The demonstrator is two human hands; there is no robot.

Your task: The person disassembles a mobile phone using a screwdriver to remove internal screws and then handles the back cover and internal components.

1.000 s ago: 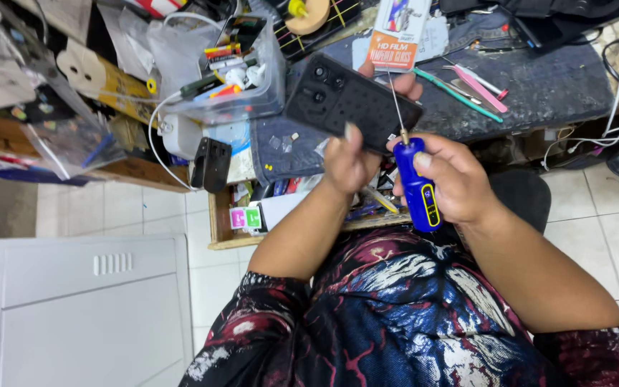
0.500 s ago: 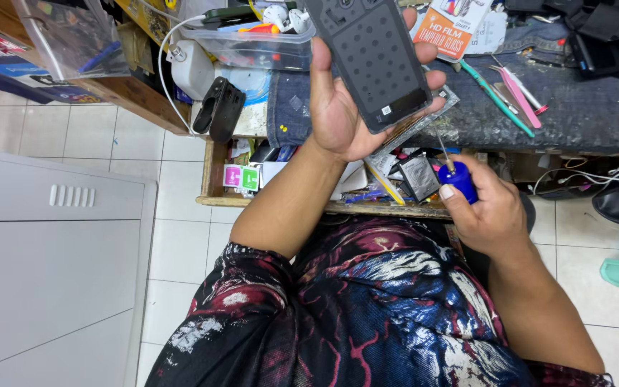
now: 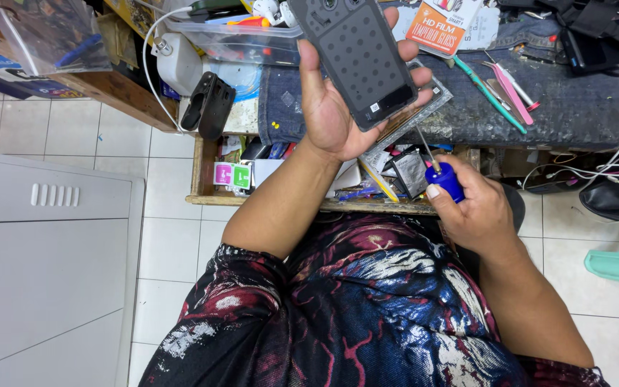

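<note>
— Now, start at the fingers: what are they doing?

— The left hand point(image 3: 334, 107) is clamped on the phone point(image 3: 358, 54), thumb along one long edge, fingertips curled over the other, dark back panel facing up. The right hand point(image 3: 471, 208) is closed around the blue handle of a screwdriver point(image 3: 440, 172), fingers together, the thin shaft pointing up toward the phone's lower edge.

— What has changed in the last second?

— A second ago the screwdriver tip was right at the phone, the two hands close together. Half a second ago the right hand had already dropped below the phone. It stays low now, well apart from the phone, and the left hand has lifted the phone higher.

— So what does that suggest?

— To my eye the driving has paused and the panel is being looked over; the tool is kept ready, not put down.

— And around the phone?

— Behind it lies a denim cloth point(image 3: 574, 107) with pink tweezers point(image 3: 510, 75) to the right; below the phone, an open drawer point(image 3: 209, 190) of small parts.
</note>
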